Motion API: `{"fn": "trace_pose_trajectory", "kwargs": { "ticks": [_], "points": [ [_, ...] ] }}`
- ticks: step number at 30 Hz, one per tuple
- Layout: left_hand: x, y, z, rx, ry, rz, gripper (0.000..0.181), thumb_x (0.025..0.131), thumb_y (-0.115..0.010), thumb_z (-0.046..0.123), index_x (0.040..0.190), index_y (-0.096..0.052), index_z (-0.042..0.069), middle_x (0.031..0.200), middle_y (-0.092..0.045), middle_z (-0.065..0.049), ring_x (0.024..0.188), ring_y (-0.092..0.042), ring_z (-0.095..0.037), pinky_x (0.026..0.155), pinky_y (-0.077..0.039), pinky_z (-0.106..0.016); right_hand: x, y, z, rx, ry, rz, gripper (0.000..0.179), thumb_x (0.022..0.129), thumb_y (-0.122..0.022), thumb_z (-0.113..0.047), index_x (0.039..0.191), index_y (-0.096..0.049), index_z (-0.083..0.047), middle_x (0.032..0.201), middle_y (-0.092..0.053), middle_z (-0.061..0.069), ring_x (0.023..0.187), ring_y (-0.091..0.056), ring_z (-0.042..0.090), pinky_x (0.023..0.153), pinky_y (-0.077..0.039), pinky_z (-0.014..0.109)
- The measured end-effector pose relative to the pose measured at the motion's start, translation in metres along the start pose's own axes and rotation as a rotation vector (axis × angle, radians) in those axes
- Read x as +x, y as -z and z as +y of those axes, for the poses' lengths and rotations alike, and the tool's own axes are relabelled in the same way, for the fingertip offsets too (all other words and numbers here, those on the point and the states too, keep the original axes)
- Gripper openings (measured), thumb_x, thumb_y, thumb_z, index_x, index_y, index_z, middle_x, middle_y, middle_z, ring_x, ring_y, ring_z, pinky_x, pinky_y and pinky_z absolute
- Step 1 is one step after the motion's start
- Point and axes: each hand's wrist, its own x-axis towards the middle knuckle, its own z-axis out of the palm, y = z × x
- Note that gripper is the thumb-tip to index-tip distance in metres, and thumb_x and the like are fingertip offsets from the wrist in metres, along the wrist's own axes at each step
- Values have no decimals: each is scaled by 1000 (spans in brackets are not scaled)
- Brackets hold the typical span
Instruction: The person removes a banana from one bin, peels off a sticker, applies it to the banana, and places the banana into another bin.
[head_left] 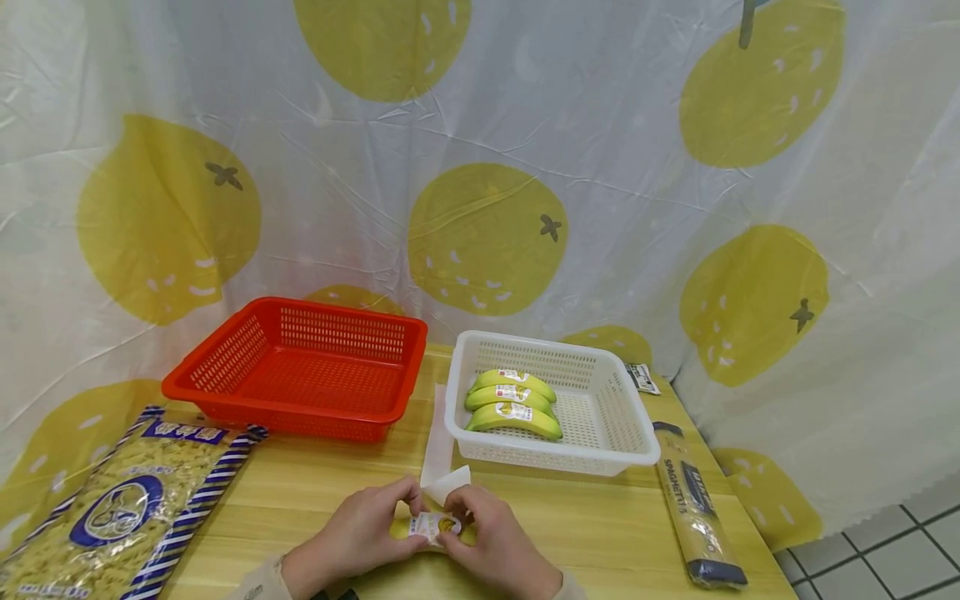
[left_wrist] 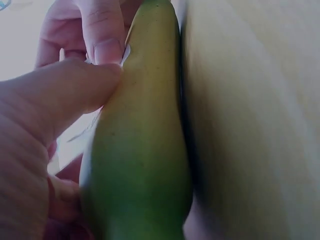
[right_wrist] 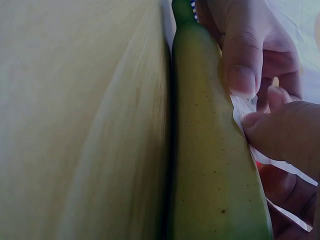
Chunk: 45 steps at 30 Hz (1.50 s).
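Note:
Near the table's front edge, both hands hold a yellow-green banana (left_wrist: 142, 125) lying close along the tabletop. A white label (head_left: 433, 527) with a banana picture is on its upper side. My left hand (head_left: 363, 529) has its thumb pressed at the label's edge and its fingers curled at the banana's far side. From the other end, my right hand (head_left: 498, 542) grips the banana likewise, thumb at the label. In the right wrist view, a label edge stands slightly off the peel beside the thumb. Just beyond the fingers, a white paper strip (head_left: 438, 442) has a curled-up near end.
A white basket (head_left: 633, 454) behind the hands holds 3 labelled bananas (head_left: 513, 417). Left of it is a red basket (head_left: 300, 421). A large pasta bag (head_left: 127, 517) lies at the left, a spaghetti pack (head_left: 697, 508) along the right edge, and a small packet (head_left: 642, 379) behind.

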Motion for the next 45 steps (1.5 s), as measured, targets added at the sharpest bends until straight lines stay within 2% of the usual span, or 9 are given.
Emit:
{"fn": "trace_pose_trajectory", "kwargs": {
  "ticks": [4,6,10,13,17,22,30,38,45],
  "points": [
    [-1,0,-3,-29,-88,13,37,80,-90,30,93,-56,34,63,-42,17,56,-25,11,48,-25,-10,-1,1,-1,17,-20,-13,31,85,-82,-6,102,-57,-13,92,-60,-4,84,-59,8,75,-51,14],
    [-1,0,-4,-47,-152,19,33,82,-89,25,94,-59,34,66,-48,18,58,-27,13,50,-24,-7,-1,1,0,5,7,-4,32,84,-82,-5,101,-56,-13,92,-60,-3,86,-59,6,75,-52,15],
    [1,-1,-5,-81,-272,26,28,84,-87,16,97,-67,31,85,-66,19,65,-43,10,57,-31,-2,0,0,2,-35,99,20,33,82,-83,-2,99,-58,-14,94,-61,-4,87,-59,3,75,-52,13],
    [1,-1,-6,-104,-306,24,25,85,-86,14,97,-71,30,99,-73,17,78,-60,7,65,-41,-4,0,1,3,-55,151,29,31,82,-84,-2,95,-60,-16,95,-60,-6,88,-59,1,77,-50,12],
    [1,-2,-7,-133,-291,17,20,86,-85,15,96,-75,30,104,-73,14,85,-65,4,66,-44,-5,0,1,3,-55,166,26,29,82,-84,-2,91,-62,-17,95,-59,-7,89,-60,0,79,-50,11],
    [1,-2,-7,-148,-294,30,18,86,-85,16,95,-75,29,102,-71,14,80,-62,3,63,-40,-2,0,2,3,-52,167,19,26,83,-84,-3,91,-65,-18,95,-59,-7,89,-60,0,79,-50,11],
    [0,-2,-10,-196,-310,30,19,86,-85,12,97,-76,25,100,-71,11,89,-66,-1,71,-52,-13,-1,1,4,-65,181,20,20,84,-83,-4,91,-69,-17,96,-59,-6,88,-60,0,81,-49,8],
    [1,-2,-9,-232,-251,10,17,86,-85,13,99,-77,23,99,-71,10,88,-66,-2,68,-53,-17,-1,2,4,-68,188,18,2,95,-75,-14,94,-76,-14,98,-60,-5,91,-60,2,84,-48,8],
    [1,-3,-8,-250,-214,11,19,84,-86,10,98,-77,20,96,-71,9,84,-64,0,62,-48,-10,-3,2,2,-71,110,10,12,86,-83,-7,95,-79,-14,98,-62,-4,90,-59,4,82,-47,9]
  ]
}}
